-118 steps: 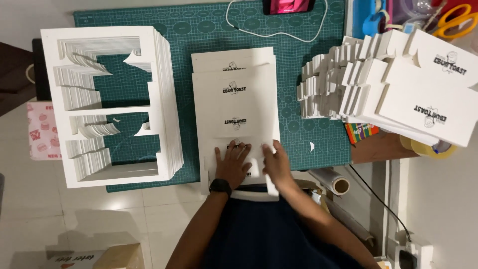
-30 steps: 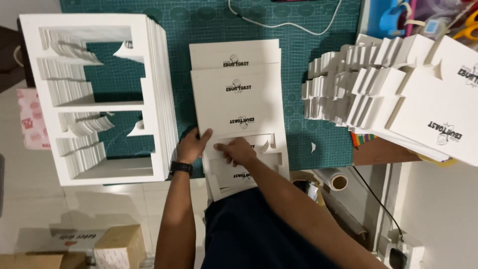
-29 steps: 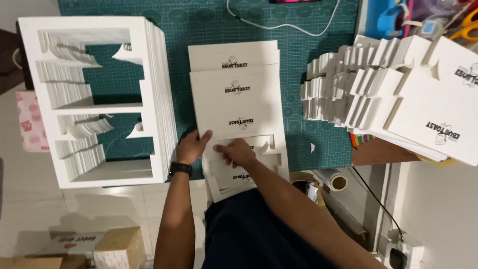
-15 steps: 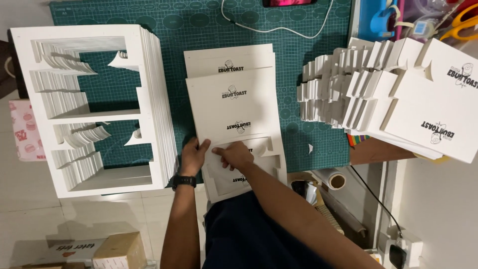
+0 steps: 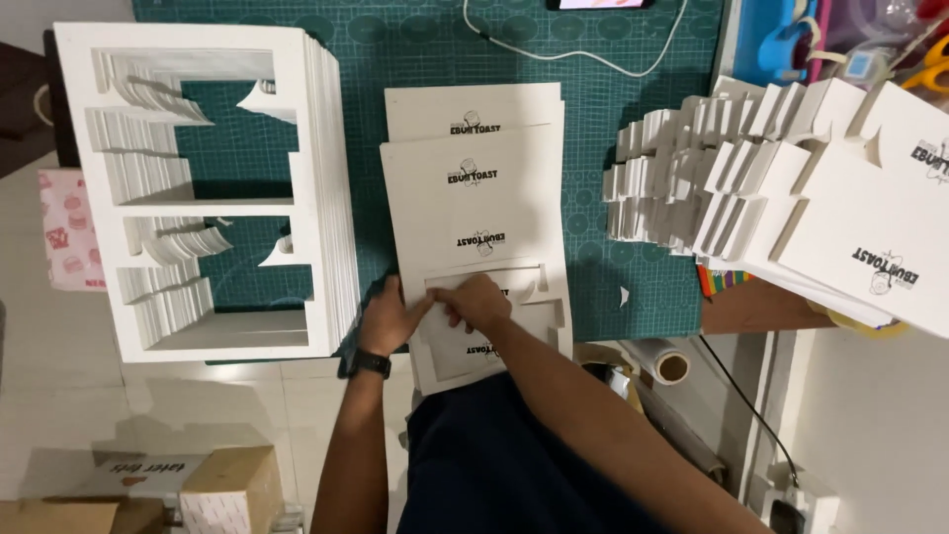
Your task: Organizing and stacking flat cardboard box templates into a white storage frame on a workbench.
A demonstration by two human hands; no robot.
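Note:
A stack of white die-cut card sheets [image 5: 474, 188] with a small black logo lies in the middle of the green cutting mat [image 5: 415, 49]. My left hand [image 5: 390, 316], with a black watch at the wrist, presses on the near left part of the top sheet. My right hand [image 5: 479, 302] pinches the punched-out panel [image 5: 474, 346] at the sheet's near end, fingers meeting those of the left hand. A frame of card shows around the panel.
A tall pile of white leftover frames [image 5: 198, 188] stands at the left. Stacked punched-out box blanks [image 5: 791, 188] lie at the right. A tape roll [image 5: 672, 368], a white cable [image 5: 593, 54], scissors [image 5: 929, 69] and cardboard boxes [image 5: 198, 489] on the floor surround the mat.
Both hands slid from the sheet's near middle to its left side and came together on the cut-out panel. The camera view shifted slightly.

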